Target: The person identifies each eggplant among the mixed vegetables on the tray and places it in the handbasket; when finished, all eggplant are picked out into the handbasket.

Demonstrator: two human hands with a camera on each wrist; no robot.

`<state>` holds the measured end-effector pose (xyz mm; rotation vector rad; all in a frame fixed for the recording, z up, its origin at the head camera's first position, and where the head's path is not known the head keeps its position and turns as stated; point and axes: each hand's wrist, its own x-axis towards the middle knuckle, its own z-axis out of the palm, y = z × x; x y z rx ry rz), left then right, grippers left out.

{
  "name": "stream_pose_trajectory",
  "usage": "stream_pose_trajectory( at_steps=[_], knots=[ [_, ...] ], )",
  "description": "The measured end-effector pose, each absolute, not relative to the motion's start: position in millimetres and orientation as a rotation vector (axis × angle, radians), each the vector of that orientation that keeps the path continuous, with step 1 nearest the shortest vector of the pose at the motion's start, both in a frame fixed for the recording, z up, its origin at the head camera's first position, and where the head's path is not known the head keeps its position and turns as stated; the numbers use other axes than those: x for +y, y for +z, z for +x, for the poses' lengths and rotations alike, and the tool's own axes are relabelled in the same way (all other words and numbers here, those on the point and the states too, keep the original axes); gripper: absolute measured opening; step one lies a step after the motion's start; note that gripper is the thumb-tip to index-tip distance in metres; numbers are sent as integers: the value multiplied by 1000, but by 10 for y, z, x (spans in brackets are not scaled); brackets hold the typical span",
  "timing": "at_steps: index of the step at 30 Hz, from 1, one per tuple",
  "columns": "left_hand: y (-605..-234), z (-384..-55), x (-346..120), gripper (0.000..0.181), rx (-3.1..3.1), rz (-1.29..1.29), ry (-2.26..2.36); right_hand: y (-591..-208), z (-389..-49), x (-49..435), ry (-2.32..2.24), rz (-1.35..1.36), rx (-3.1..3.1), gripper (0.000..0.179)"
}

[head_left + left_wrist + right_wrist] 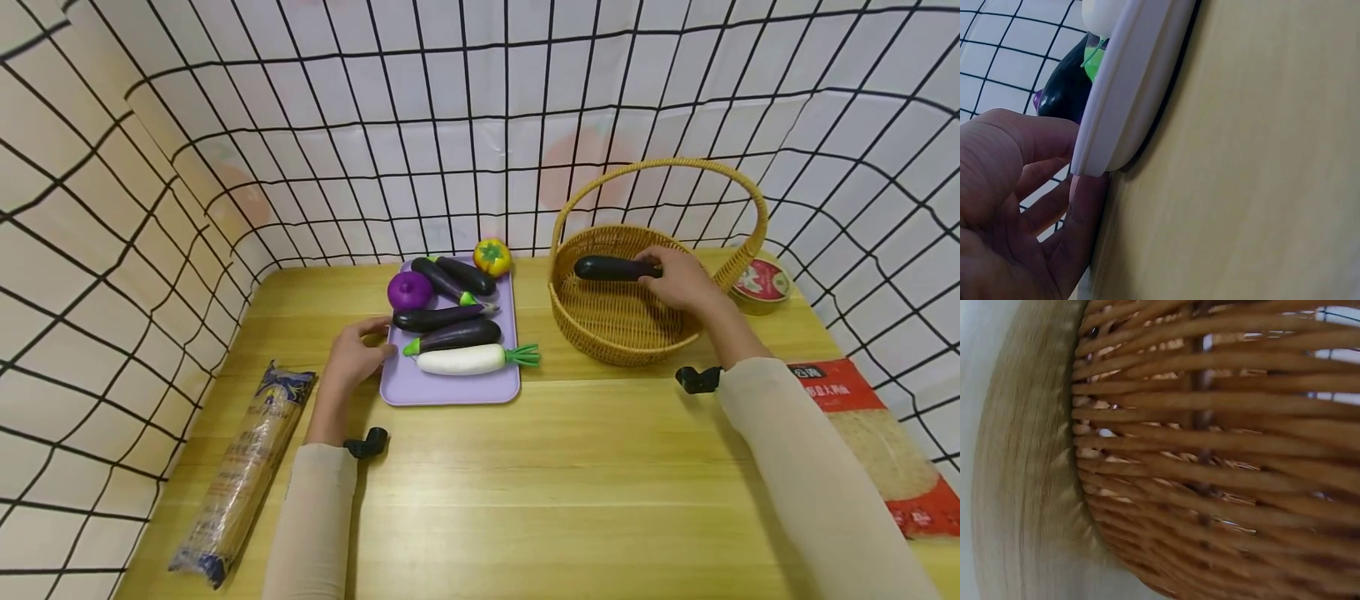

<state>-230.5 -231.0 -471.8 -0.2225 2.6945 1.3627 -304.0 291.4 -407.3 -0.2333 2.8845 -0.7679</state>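
My right hand (pixel 681 279) grips a dark eggplant (pixel 606 267) by one end, over the opening of the wicker basket (pixel 626 348). In the right wrist view the woven basket side (pixel 1210 444) fills most of the picture and hides that hand. At the left edge of the lilac tray (pixel 450 392), my left hand (pixel 358 357) pinches the rim, with thumb and fingers on either side of it in the left wrist view. On the tray lie several eggplants (pixel 461 335), a white radish (pixel 461 360) with green leaves, a purple onion-like vegetable (pixel 410 291) and a yellow-orange pepper (pixel 492 257).
A long pack of noodles (pixel 243 475) lies at the left. Behind the basket's right side stands a round tin (pixel 762 286). A red-and-clear food packet (pixel 877 442) is partly behind the right sleeve. Black-grid netting (pixel 450 125) encloses the wooden table (pixel 555 492).
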Motion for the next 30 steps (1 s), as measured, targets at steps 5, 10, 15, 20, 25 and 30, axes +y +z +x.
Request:
stream_pose_trajectory(
  at_steps=[5,10,15,20,25,30],
  knots=[
    [-4717,-2302,-2296,56,2695,-224,1371,-4186,-3159,2915,-785,-197,2856,44],
    [-4724,-2308,-2266,56,2674,-245,1381,-4264,-3202,2925,-799,-119,2857,46],
    [-4718,-2310,-2243,56,2669,-241,1386,-4255,-3171,2928,-816,-88,2876,51],
    [-4724,-2318,-2259,55,2688,-243,1384,-4222,-3135,2915,-822,-117,2881,53],
    [-4741,-2315,-2285,55,2692,-249,1372,-4174,-3079,2875,-848,-156,2902,53],
    [-4727,-2301,-2312,56,2681,-245,1381,-4084,-2898,2804,-954,-238,2939,53]
  ],
)
